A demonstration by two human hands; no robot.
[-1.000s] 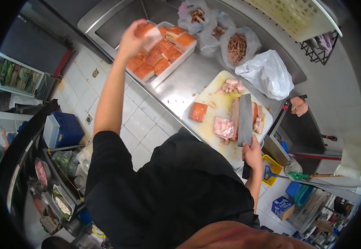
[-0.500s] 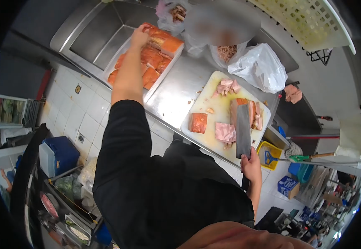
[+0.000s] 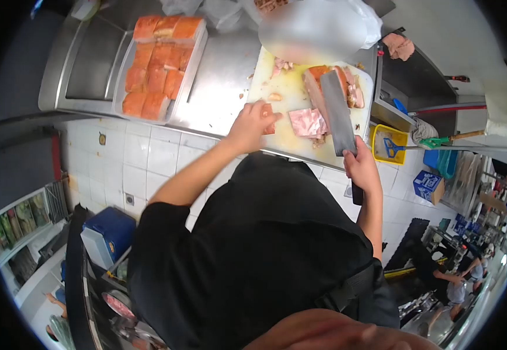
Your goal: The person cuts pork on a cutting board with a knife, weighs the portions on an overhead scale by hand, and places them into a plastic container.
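Note:
My right hand (image 3: 363,166) is wrapped round the dark handle of a cleaver (image 3: 338,111), whose broad blade lies over the white cutting board (image 3: 293,149). At the board's left edge, my left hand (image 3: 249,127) has its fingers closed over a small block of reddish-skinned roast pork (image 3: 269,119), hiding part of it. Pale pink meat slices (image 3: 308,122) lie between that block and the blade. Beside and partly behind the cleaver is a larger cut chunk of pork (image 3: 313,87). Meat scraps (image 3: 281,66) sit higher up on the board.
On the left of the steel counter (image 3: 221,58), a white tray (image 3: 179,108) holds several roast pork blocks. A blurred patch covers part of a white plastic bag (image 3: 361,26) at the top. A yellow bin (image 3: 389,144) and blue box (image 3: 427,185) stand right, beyond the counter.
My left hand has left the pork in the tray and come across to the small block on the board. My right hand still holds the cleaver. The view has shifted.

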